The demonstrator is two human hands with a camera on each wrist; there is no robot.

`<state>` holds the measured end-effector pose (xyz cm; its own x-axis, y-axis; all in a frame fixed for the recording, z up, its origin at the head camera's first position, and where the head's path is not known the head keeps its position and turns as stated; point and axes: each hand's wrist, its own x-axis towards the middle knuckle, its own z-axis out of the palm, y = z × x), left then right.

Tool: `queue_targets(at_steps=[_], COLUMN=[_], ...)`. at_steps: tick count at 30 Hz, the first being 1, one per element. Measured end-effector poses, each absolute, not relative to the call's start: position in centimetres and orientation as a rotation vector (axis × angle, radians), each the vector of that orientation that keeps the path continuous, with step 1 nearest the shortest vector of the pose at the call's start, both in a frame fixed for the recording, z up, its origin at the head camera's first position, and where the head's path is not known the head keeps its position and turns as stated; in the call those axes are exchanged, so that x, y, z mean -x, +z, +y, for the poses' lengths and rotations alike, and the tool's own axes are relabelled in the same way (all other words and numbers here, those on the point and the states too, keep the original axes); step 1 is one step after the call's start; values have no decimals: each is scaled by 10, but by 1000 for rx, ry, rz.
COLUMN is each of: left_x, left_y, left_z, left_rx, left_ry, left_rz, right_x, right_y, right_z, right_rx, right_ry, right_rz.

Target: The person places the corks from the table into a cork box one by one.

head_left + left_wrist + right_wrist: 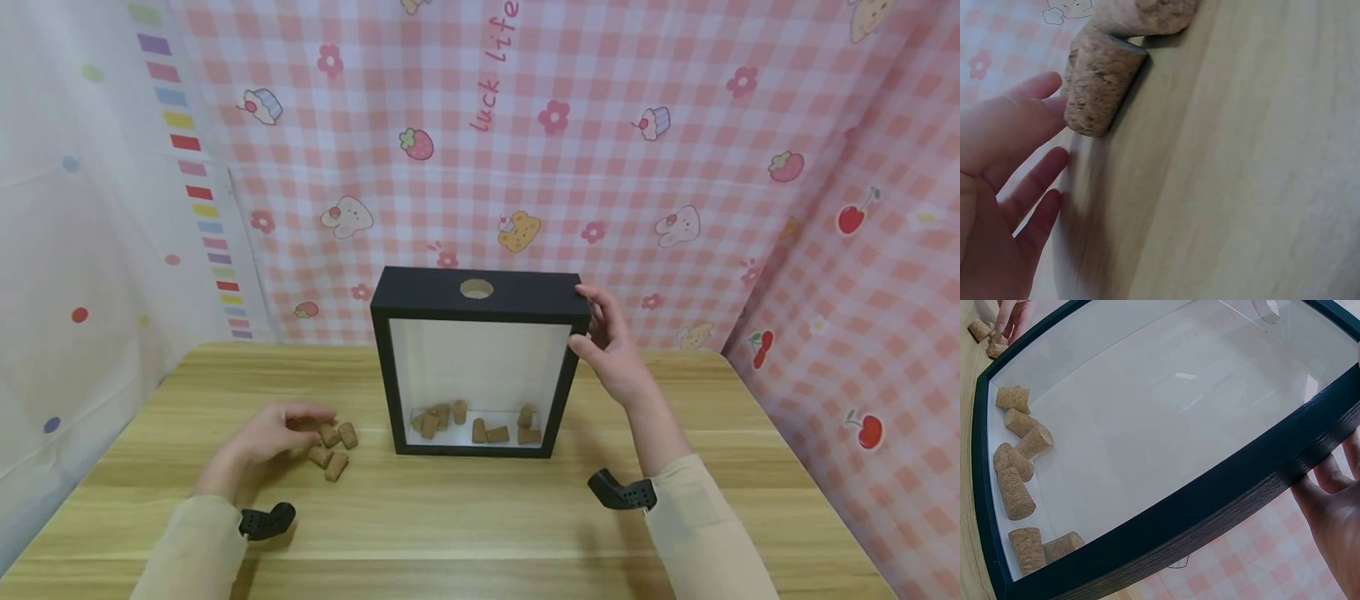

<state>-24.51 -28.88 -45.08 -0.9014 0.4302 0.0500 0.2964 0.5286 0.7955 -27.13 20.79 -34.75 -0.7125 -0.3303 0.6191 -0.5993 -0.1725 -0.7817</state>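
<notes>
A black shadow-box frame with a clear front and a round hole in its top stands upright on the table. Several corks lie along its bottom inside. My right hand grips its upper right corner, thumb at the front edge and fingers at the top and side. Left of the box, my left hand reaches over a small group of loose corks. In the left wrist view its fingertips are at the side of one cork, with the fingers loosely bent; whether they touch it is unclear.
The wooden table extends in front of the box and to both sides. Behind it hangs a pink checked curtain, with another curtain panel at the right. Each wrist wears a black camera mount.
</notes>
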Motion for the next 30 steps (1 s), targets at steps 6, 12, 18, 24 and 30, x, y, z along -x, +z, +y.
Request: queue_targets(at_steps=[6,12,18,24,30], left_x=[245,244,243,243,239], left_y=[-454,-459,-460,-463,-463], left_z=[-288,-290,-289,-289,-291], left_rx=[-554,-510,-523,-536,-505], left_ry=[1277,1321,1325,1293,1381], left_rz=[2679,2691,2705,2766,2752], right_x=[271,271,272,272,273], right_y=[-348,-347,-348,-349,-348], right_z=[208,208,208,208,207], right_rx=[-1073,-1070,-1057,-1052,-1060], right_ry=[1992,1987,1992,2000,2006], right_rz=[-1881,-1880,-1883,-1884,-1882])
